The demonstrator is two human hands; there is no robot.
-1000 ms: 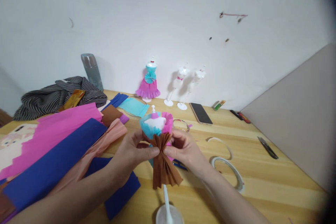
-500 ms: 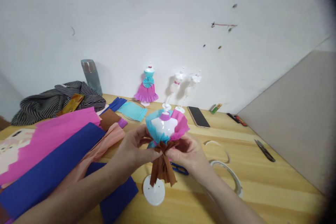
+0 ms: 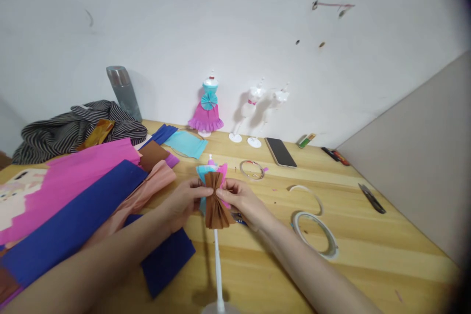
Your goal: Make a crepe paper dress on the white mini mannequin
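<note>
A brown pleated paper bow [image 3: 219, 213], pinched in at its middle, lies against the front of a small dress-form mannequin. Light-blue paper [image 3: 205, 170] and pink paper [image 3: 223, 170] wrap the mannequin's chest. The white stand rod [image 3: 218, 265] runs down toward me to a round base at the bottom edge. My left hand [image 3: 187, 198] is closed on the left of the bow, thumb at its pinched middle. From the right, my right hand [image 3: 243, 198] also pinches the bow there. The fingers behind the paper are partly hidden.
Blue [image 3: 69, 225], pink [image 3: 91, 162] and other paper sheets cover the left side. On the right lie a tape roll [image 3: 333, 245], a phone [image 3: 280, 152] and black snips [image 3: 371, 198]. A dressed mannequin [image 3: 206, 115] and two bare ones stand by the wall.
The mannequin has tilted, so its rod now shows and its base has shifted toward me. The brown bow now fans out above and below my thumbs. My view has tipped slightly down.
</note>
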